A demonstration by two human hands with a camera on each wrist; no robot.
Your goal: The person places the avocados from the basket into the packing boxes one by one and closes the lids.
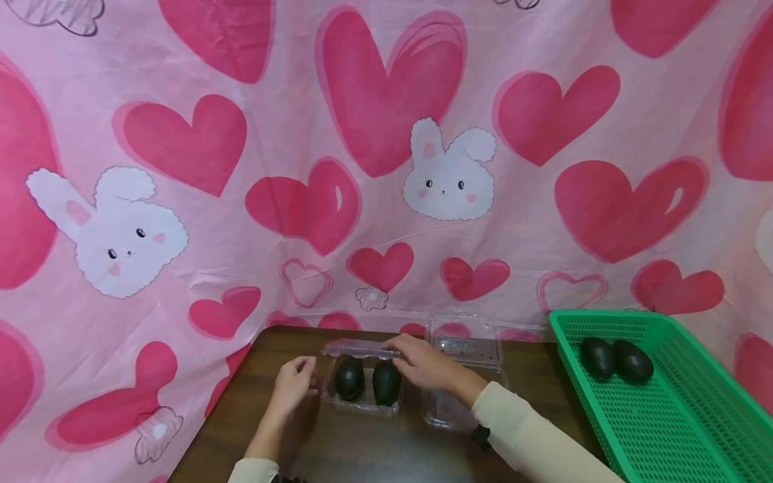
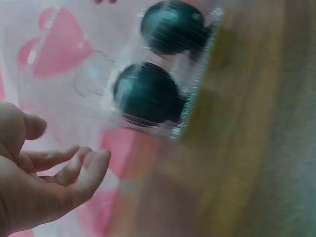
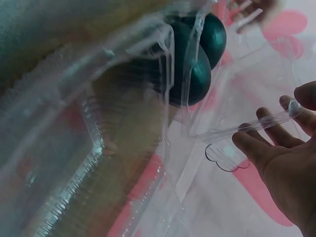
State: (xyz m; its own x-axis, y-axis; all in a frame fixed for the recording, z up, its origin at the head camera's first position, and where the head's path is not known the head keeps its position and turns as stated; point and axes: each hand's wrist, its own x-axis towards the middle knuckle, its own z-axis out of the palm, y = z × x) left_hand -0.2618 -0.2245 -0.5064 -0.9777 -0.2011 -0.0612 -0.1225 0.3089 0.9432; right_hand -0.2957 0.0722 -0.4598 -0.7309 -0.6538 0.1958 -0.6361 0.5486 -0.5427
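Note:
Two dark avocados lie side by side in a clear plastic clamshell box on the brown table. The box's lid is raised at the back, tilted over the avocados. My right hand pinches the lid's edge; in the right wrist view its thumb is above the rim and the fingers lie under it. To the left of the box my left hand hovers with loosely bent fingers. The left wrist view shows a gap between those fingers and the box.
A second clear clamshell box stands open to the right, its lid upright against the pink cloth backdrop. At the far right, a green basket holds two more avocados. The table's left edge runs beside my left arm.

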